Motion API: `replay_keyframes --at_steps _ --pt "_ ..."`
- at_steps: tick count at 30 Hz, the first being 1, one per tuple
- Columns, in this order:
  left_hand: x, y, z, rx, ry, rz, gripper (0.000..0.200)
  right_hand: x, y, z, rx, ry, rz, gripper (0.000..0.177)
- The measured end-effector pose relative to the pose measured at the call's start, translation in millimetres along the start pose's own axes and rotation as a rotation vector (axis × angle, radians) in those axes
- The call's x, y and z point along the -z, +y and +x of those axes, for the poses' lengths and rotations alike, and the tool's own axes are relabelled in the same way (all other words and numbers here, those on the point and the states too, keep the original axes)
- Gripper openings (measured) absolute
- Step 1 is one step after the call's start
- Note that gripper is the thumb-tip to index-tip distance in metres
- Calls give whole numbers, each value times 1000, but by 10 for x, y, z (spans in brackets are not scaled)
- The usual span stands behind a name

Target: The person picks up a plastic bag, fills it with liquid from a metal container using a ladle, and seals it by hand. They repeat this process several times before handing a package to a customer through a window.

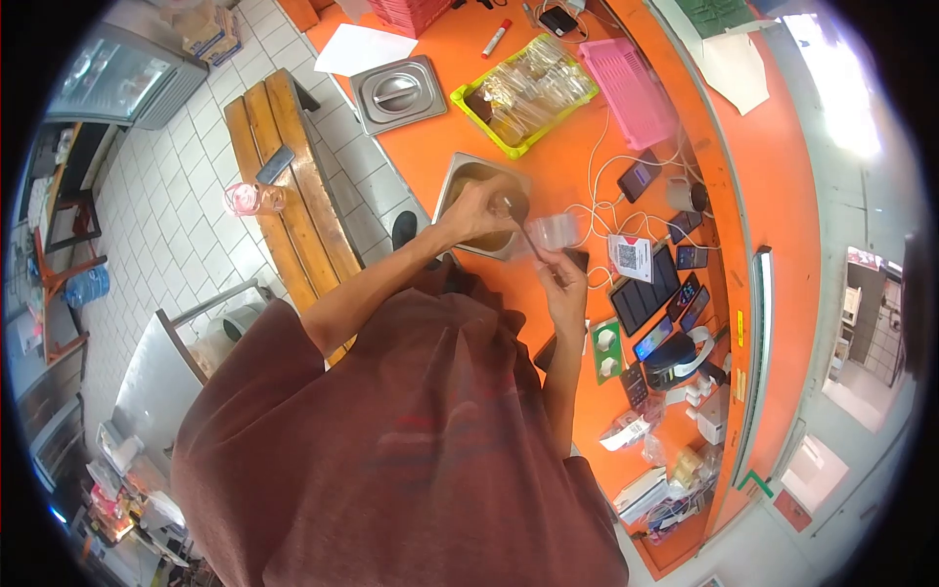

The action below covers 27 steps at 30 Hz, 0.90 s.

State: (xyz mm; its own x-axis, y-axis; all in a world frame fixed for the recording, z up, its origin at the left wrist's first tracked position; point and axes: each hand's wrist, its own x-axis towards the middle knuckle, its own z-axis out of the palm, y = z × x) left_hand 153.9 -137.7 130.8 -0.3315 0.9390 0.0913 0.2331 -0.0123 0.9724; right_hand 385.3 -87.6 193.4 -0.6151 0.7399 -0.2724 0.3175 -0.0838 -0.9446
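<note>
My left hand (479, 210) is over a rectangular metal food pan (451, 188), its fingers pinched together. What they pinch is too blurred to make out. From those fingertips a thin dark strip (528, 241) slants down to my right hand (562, 279), which grips its lower end between thumb and fingers. Clear plastic bags (556, 232) lie on the orange table just beyond the right hand. The pan holds something brownish, partly hidden by the left hand.
A yellow basket (463, 110) of small clear packets, a metal lid (398, 94) and a pink basket (626, 93) sit farther back on the table (440, 59). Several phones, a tablet (646, 291) and white cables crowd the right side. A wooden bench (284, 210) stands left.
</note>
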Motion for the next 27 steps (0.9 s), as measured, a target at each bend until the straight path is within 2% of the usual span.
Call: replay_keyframes --at_steps 2,4,7,14,16,17,19,23,25,26,27 --pt "5 5 -6 17 -2 -45 60 12 -17 -8 2 -10 -30 24" --pt "43 49 -1 -38 36 92 63 15 -23 4 -26 1 -16 23" --pt "59 61 -5 -55 58 139 65 1 -59 23 -45 23 53 23" --pt "188 85 -58 -17 77 36 67 99 -131 91 -122 63 177 22" --pt "233 23 -93 59 81 40 67 169 56 215 -129 60 -74 24" --pt "251 -14 -108 56 75 42 67 177 145 288 -129 66 -70 24" --pt "265 -89 -142 32 100 79 66 136 232 445 107 -79 -582 29" --pt "267 -106 -176 44 60 75 66 -190 8 592 72 -103 -712 28" --pt "250 -80 -172 53 86 69 63 -446 -472 589 210 47 -788 22" --pt "247 -102 -162 49 82 71 63 -521 -489 608 210 52 -786 22" --pt "238 -122 -154 32 102 43 60 -579 -501 637 331 54 -706 21"
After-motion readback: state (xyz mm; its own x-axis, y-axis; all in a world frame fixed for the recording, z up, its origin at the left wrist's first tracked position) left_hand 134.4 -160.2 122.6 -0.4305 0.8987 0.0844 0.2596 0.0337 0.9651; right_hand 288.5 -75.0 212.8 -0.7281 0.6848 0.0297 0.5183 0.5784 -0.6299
